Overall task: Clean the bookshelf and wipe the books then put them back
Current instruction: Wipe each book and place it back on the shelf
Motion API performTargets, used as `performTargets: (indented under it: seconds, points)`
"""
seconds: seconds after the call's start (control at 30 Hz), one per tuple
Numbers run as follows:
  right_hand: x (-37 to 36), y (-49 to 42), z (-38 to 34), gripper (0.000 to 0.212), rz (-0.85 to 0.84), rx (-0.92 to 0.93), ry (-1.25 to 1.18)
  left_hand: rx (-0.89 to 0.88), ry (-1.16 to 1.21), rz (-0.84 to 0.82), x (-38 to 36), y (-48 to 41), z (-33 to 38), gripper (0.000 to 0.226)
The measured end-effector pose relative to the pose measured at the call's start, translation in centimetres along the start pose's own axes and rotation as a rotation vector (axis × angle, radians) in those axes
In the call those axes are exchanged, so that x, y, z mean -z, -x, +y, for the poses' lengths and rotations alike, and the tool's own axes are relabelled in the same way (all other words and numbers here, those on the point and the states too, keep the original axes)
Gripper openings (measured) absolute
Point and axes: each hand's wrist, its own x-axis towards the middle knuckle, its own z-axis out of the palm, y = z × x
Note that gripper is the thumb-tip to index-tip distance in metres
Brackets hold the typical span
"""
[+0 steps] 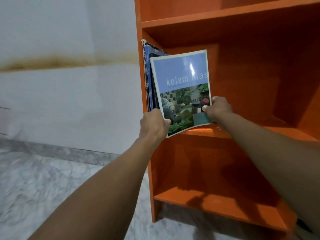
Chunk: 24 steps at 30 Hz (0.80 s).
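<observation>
Both hands grasp the "kolam hias" book (181, 90) at the orange bookshelf (242, 14): left hand (153, 124) pinches its lower left corner, right hand (218, 108) its lower right edge. It tilts just above the middle shelf, beside upright books (149, 75) against the shelf's left wall.

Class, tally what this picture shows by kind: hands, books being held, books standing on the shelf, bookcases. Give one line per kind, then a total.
Hands: 2, the left hand and the right hand
Held book: 1, gripped by both hands
Standing books: 3 spines can be told apart at the shelf's left end
Orange bookcase: 1
Total: 7
</observation>
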Motion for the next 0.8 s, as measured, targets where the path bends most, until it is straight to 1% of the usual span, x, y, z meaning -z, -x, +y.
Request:
performTargets:
  seconds: [0.1, 0.17, 0.23, 0.43, 0.53, 0.67, 0.8]
  points:
    - [-1.4, -1.6, 0.8, 0.009, -0.038, -0.029, -0.101, 0.067, -0.03, 0.073, -1.1, -0.8, 0.7, 0.027]
    - [-2.0, -2.7, 1.2, 0.016, -0.083, -0.051, -0.145, 0.105, -0.066, 0.113, -1.5, -1.3, 1.1, 0.028]
    - [-2.4, -3.4, 1.5, 0.021, -0.131, -0.032, -0.165, 0.142, -0.095, 0.142, -1.8, -1.5, 1.4, 0.03]
    - [-4.3, -5.4, 1.5, 0.018, -0.218, -0.016, -0.28, 0.198, -0.147, 0.23, -3.0, -1.5, 2.5, 0.022]
    - [-5.4, -5.8, 1.4, 0.027, -0.298, 0.019, -0.284, 0.215, -0.179, 0.244, -3.2, -1.8, 2.6, 0.02]
    - [-6.4, -6.1, 1.4, 0.032, -0.317, 0.062, -0.278, 0.236, -0.201, 0.271, -3.5, -2.6, 2.2, 0.017]
    - [-7.0, -5.9, 1.1, 0.048, -0.359, 0.117, -0.287, 0.255, -0.17, 0.292, -3.4, -3.0, 2.1, 0.023]
